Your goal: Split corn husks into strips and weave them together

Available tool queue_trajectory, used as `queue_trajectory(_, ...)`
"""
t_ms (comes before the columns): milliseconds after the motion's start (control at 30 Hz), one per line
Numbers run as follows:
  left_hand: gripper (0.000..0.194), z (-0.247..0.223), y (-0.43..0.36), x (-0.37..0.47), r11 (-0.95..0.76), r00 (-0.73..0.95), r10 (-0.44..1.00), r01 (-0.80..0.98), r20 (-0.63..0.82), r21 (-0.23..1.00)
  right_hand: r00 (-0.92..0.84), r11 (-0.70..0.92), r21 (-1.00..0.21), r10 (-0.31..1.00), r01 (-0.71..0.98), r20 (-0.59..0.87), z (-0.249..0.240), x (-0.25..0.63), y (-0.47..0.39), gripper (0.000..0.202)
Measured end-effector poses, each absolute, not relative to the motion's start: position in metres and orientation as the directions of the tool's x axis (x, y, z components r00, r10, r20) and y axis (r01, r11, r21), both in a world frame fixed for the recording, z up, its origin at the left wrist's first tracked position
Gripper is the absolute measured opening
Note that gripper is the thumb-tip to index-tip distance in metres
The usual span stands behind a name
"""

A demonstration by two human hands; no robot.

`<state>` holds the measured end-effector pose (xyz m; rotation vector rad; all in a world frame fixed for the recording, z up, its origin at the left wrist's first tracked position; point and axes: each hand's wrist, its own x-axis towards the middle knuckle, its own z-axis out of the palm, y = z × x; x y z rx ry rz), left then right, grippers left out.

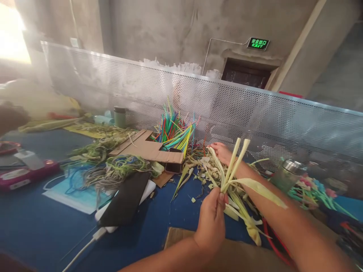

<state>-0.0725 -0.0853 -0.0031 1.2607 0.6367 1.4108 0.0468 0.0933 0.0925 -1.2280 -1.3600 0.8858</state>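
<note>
My left hand [211,219] is closed in a pinch around a bundle of pale yellow corn husk strips [231,166]. Several strips fan upward from the fingers and one broad piece curves to the right. Longer husks [246,219] hang down on the right, ending in a knotted-looking tip. Beyond the bundle, my right hand [222,153] is stretched out over a pile of dry husk scraps [202,164]. Its fingers are drawn together beside the top of one strip; whether they grip that strip is partly hidden by the strips in front.
Colourful stems [172,128] stand behind a cut cardboard piece [147,147]. A dark phone [124,200], a blue face mask [76,192] and tangled fibres [119,170] lie left. A bottle [287,175] stands right. A perforated metal screen [159,87] borders the blue table [159,241].
</note>
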Motion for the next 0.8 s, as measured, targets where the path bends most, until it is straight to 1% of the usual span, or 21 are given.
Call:
queue_trajectory(67, 0.039, 0.001, -0.084, -0.073, -0.226, 0.16, 0.936, -0.408, 0.312, 0.885, 0.081, 0.198, -0.968, 0.974, 0.155, 0.212, 0.1, 0.066, 0.078, 0.024)
queue_trajectory(133, 0.038, 0.007, -0.08, -0.075, -0.156, 0.136, 0.958, -0.493, 0.253, 0.856, 0.037, 0.202, -0.971, 0.977, 0.132, 0.208, 0.103, 0.084, 0.05, 0.028)
queue_trajectory(200, 0.04, 0.014, -0.074, -0.079, -0.115, 0.094, 0.975, -0.556, 0.2, 0.823, -0.008, 0.209, -0.965, 0.978, 0.155, 0.211, 0.101, 0.097, 0.02, 0.028)
queue_trajectory(333, 0.036, 0.022, -0.06, -0.087, -0.101, 0.062, 0.984, -0.587, 0.169, 0.803, 0.001, 0.246, -0.903, 0.965, 0.352, 0.263, 0.085, 0.107, -0.031, 0.021)
queue_trajectory(367, 0.035, 0.023, -0.057, -0.088, -0.111, 0.043, 0.985, -0.591, 0.168, 0.799, -0.027, 0.248, -0.877, 0.965, 0.412, 0.261, 0.079, 0.107, -0.041, 0.018)
queue_trajectory(400, 0.034, 0.023, -0.055, -0.089, -0.12, 0.029, 0.985, -0.596, 0.171, 0.794, -0.084, 0.248, -0.843, 0.968, 0.478, 0.238, 0.073, 0.107, -0.05, 0.016)
queue_trajectory(467, 0.032, 0.024, -0.053, -0.09, -0.134, 0.003, 0.985, -0.606, 0.171, 0.784, -0.217, 0.252, -0.741, 0.965, 0.622, 0.146, 0.065, 0.104, -0.065, 0.015)
queue_trajectory(533, 0.03, 0.024, -0.053, -0.091, -0.138, -0.014, 0.986, -0.612, 0.165, 0.779, -0.264, 0.266, -0.603, 0.96, 0.752, 0.094, 0.061, 0.102, -0.071, 0.016)
queue_trajectory(567, 0.03, 0.024, -0.053, -0.091, -0.138, -0.019, 0.987, -0.611, 0.16, 0.78, -0.245, 0.266, -0.534, 0.963, 0.803, 0.112, 0.062, 0.101, -0.071, 0.017)
queue_trajectory(667, 0.031, 0.024, -0.056, -0.089, -0.137, -0.01, 0.986, -0.597, 0.163, 0.79, -0.173, 0.259, -0.366, 0.952, 0.894, 0.251, 0.067, 0.099, -0.054, 0.016)
queue_trajectory(733, 0.034, 0.022, -0.059, -0.086, -0.137, 0.009, 0.985, -0.583, 0.175, 0.8, -0.181, 0.266, -0.258, 0.933, 0.929, 0.31, 0.068, 0.095, -0.033, 0.016)
queue_trajectory(800, 0.035, 0.018, -0.063, -0.082, -0.143, 0.035, 0.98, -0.557, 0.195, 0.818, -0.231, 0.292, -0.156, 0.919, 0.944, 0.32, 0.065, 0.088, -0.008, 0.017)
